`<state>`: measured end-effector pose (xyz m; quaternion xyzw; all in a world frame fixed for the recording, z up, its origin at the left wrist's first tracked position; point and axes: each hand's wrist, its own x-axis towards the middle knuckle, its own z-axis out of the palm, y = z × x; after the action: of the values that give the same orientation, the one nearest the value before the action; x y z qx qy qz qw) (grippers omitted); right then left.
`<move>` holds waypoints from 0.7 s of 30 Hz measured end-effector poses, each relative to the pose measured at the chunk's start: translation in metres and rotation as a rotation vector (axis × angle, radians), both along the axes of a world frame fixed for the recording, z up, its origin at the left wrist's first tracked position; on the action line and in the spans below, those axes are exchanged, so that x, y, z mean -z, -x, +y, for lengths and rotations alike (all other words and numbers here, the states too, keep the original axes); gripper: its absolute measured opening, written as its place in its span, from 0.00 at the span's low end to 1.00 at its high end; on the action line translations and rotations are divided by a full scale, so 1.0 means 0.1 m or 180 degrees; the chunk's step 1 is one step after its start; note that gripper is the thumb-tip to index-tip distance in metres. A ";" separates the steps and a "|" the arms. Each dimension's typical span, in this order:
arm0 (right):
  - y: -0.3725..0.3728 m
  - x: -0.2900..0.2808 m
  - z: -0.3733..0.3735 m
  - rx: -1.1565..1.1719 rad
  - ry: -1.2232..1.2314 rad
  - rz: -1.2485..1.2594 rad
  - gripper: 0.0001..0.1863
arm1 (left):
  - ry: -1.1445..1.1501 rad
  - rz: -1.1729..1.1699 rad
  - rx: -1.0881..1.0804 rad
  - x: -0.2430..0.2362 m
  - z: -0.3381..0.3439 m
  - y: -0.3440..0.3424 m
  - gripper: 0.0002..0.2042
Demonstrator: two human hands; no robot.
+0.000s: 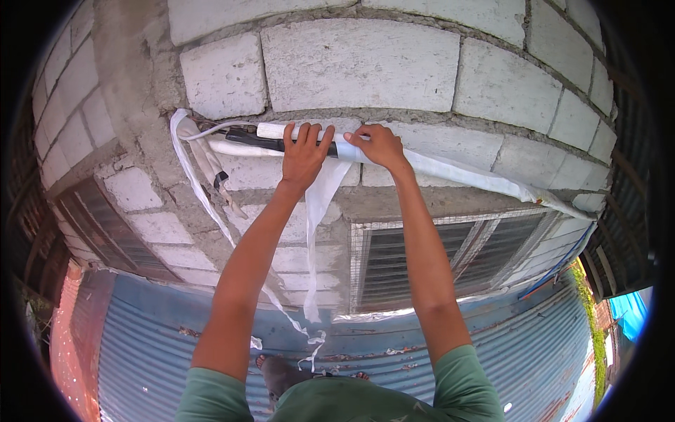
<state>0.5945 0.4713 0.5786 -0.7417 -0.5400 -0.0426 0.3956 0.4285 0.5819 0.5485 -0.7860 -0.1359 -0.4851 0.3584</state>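
Both my arms reach up to a bundle of pipes running along a grey block wall. My left hand wraps around the bundle, over a black insulated pipe and a white pipe. My right hand pinches white wrapping tape against the bundle just right of the left hand. A loose strip of white tape hangs down from between the hands. To the right, the bundle is wrapped in white and slopes down along the wall.
A louvred window with wire mesh sits below the bundle; another window is at the left. A second white strip dangles from the bundle's left end. Blue corrugated roofing lies under my bare foot.
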 end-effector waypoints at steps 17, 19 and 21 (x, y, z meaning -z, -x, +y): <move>0.00 0.05 -0.07 -0.0093 -0.0410 0.0134 0.24 | 0.4594 -0.3134 0.3983 0.52 -0.09 0.17 0.09; 0.00 0.02 -0.07 -0.0043 -0.0330 0.0150 0.25 | 0.4743 -0.3269 0.3817 0.50 -0.11 0.17 0.07; 0.00 0.00 -0.07 -0.0005 -0.0272 0.0098 0.26 | 0.4601 -0.3465 0.4516 0.47 -0.13 0.11 0.06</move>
<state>0.5940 0.4645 0.5783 -0.7243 -0.5321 -0.0538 0.4352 0.4173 0.5692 0.5016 -0.3938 -0.0461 -0.6617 -0.6364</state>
